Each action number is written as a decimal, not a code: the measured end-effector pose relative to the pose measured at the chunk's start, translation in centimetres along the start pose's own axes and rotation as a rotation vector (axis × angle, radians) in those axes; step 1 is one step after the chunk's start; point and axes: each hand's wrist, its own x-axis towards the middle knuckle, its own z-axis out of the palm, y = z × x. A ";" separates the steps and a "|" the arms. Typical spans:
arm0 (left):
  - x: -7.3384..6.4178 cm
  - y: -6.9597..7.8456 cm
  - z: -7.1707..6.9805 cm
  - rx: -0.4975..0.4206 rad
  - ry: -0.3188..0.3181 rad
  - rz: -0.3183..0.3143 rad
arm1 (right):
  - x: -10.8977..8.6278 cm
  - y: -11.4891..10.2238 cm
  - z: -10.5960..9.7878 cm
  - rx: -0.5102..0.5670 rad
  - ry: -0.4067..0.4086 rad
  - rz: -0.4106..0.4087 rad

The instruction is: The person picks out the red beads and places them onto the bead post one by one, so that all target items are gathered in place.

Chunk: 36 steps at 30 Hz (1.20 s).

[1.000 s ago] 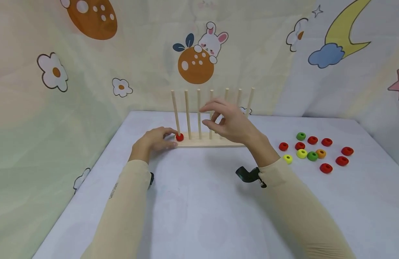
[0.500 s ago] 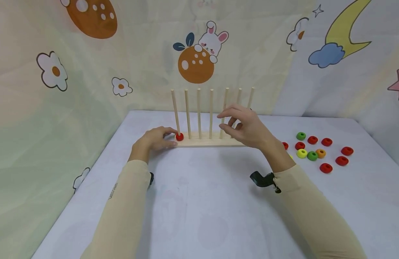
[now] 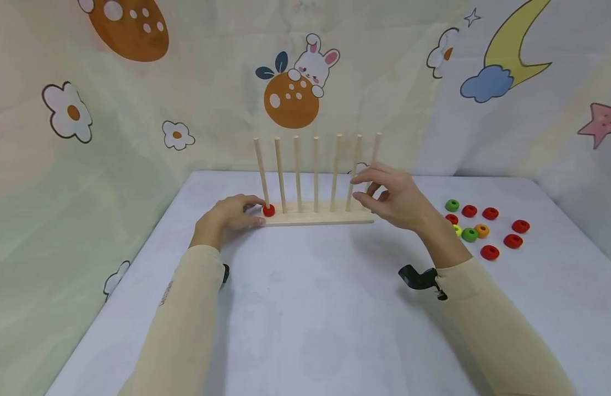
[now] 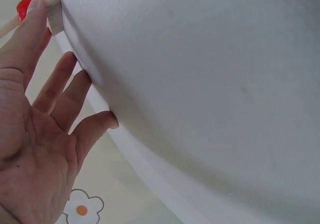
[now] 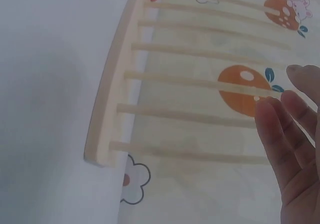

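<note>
A pale wooden peg rack point(image 3: 317, 217) with a row of several upright pegs stands at the far side of the table. One red bead point(image 3: 268, 210) sits at the bottom of its leftmost peg. My left hand point(image 3: 231, 213) holds the rack's left end, thumb at the front and index finger behind, beside that bead. In the left wrist view the other fingers point(image 4: 75, 92) are spread apart from the rack. My right hand point(image 3: 392, 198) hovers before the rightmost pegs, its fingers loosely bent and apart from the thumb, with nothing between them.
Loose beads lie on the table to the right: several red ones point(image 3: 490, 252), green ones point(image 3: 469, 235), an orange bead point(image 3: 481, 231) and a yellow bead point(image 3: 457, 230) partly behind my right forearm. A patterned cloth point(image 3: 226, 88) hangs behind the rack.
My right hand has moved right along the rack, from the middle pegs to the right end, and stays without a bead. My left hand keeps its place. The head view has shifted slightly.
</note>
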 end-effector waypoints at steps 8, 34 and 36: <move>0.1 0.0 -0.1 -0.008 -0.006 0.005 | -2.3 0.6 -1.9 -0.087 0.005 0.060; -0.4 -0.5 -0.4 0.002 -0.019 0.031 | -7.4 1.5 -7.6 -0.216 0.026 0.200; -0.4 -0.4 -0.3 0.000 -0.016 0.031 | -7.9 1.6 -7.9 -0.215 0.033 0.198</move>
